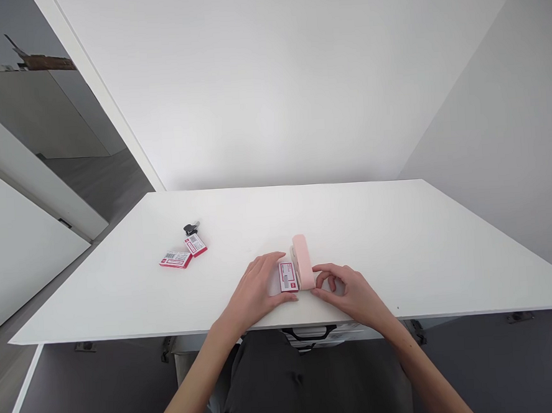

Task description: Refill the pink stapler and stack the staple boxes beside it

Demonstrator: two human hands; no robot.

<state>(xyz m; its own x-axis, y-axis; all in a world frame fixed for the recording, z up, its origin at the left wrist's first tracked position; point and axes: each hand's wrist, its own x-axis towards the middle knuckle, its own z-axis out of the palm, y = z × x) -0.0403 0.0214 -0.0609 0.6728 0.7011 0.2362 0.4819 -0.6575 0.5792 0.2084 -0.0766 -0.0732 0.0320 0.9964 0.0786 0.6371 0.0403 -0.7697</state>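
A pink stapler [303, 262] stands near the front edge of the white table, its length pointing away from me. Against its left side is a small white-and-red staple box [288, 277]. My left hand [262, 287] curves round this box, with the thumb at its near end and the index finger by its far end. At the stapler's right side is my right hand [349, 289]; its thumb and index fingertips touch the side, apart from each other, and the other fingers curl in.
Two more red-and-white boxes, a flat one [176, 258] and a tilted one [195, 244], lie on the left of the white table [375, 225]. Beside them is a small black staple remover [192, 228]. A white wall [269, 95] rises behind the table.
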